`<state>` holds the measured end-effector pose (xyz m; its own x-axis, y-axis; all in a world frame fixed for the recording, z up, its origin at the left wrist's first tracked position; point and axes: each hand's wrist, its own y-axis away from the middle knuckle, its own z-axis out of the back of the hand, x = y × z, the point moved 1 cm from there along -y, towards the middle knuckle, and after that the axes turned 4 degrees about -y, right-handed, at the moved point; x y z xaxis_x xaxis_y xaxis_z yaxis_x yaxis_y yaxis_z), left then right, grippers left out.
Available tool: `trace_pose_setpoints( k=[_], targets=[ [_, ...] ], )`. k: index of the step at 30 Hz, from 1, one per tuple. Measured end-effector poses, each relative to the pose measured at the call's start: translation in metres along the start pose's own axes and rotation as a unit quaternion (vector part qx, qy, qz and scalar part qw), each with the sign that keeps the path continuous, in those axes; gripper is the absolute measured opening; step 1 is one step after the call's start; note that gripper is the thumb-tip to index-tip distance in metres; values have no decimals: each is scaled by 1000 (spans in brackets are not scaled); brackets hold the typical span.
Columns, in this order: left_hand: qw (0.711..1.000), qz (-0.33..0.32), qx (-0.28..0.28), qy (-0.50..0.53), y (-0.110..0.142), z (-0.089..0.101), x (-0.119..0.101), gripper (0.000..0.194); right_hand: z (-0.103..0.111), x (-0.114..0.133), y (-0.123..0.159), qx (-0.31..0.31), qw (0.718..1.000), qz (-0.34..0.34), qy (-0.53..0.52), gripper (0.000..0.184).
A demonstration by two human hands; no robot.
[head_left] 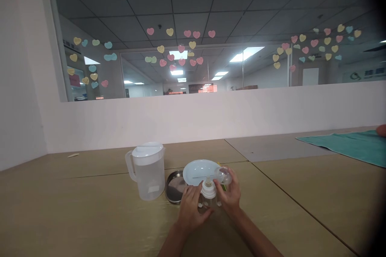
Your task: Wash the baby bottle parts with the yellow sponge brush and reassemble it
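Bottle top (208, 189), white and upright, stood between our left hand (189, 211) and right hand (228, 192), close together. The right one held a clear plastic dome (223, 176). We could not tell if the left one gripped the top.

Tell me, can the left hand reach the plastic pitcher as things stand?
Probably yes: only the low metal dish lies between the left hand and the plastic pitcher, and the hand could pass over it.
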<state>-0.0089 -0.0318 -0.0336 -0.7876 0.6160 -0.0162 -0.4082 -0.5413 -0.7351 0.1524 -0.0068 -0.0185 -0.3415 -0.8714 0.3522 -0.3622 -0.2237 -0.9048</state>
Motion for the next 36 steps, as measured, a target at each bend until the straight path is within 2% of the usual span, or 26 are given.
trace_pose_setpoints(
  k=[2, 5, 9, 12, 17, 22, 26, 31, 33, 36],
  targets=[
    [1000, -1, -5, -11, 1, 0, 1, 78, 0, -4, -4, -16, 998, -61, -4, 59],
    [999, -5, -14, -28, 2, 0, 2, 79, 0, -13, -11, 37, 988, -145, 31, 54],
    [999, -4, -22, -41, 2, 1, 2, 76, 2, -30, -15, 132, 979, -120, 98, 37],
    [999, -4, -22, -39, 1, 3, 3, 75, 4, -41, -14, 161, 972, -123, 115, 41],
    [999, -5, -28, -34, 0, 5, 3, 73, 3, -48, -10, 222, 962, -148, 62, 47],
    [999, -7, -32, -28, -1, 6, 2, 73, 1, -50, -9, 216, 961, -170, 23, 54],
    [999, -1, -31, -27, -1, 6, 2, 72, 2, -48, -10, 260, 943, -207, -8, 57],
    [999, 3, -31, -20, 1, 6, 3, 71, 2, -44, -12, 297, 928, -225, -21, 47],
    [1000, 7, -28, -10, 1, 6, 3, 72, 2, -43, -13, 284, 933, -222, -19, 41],
    [1000, 26, -13, 11, 0, 6, 3, 74, 4, -39, -16, 228, 948, -222, -16, 34]
  ],
)
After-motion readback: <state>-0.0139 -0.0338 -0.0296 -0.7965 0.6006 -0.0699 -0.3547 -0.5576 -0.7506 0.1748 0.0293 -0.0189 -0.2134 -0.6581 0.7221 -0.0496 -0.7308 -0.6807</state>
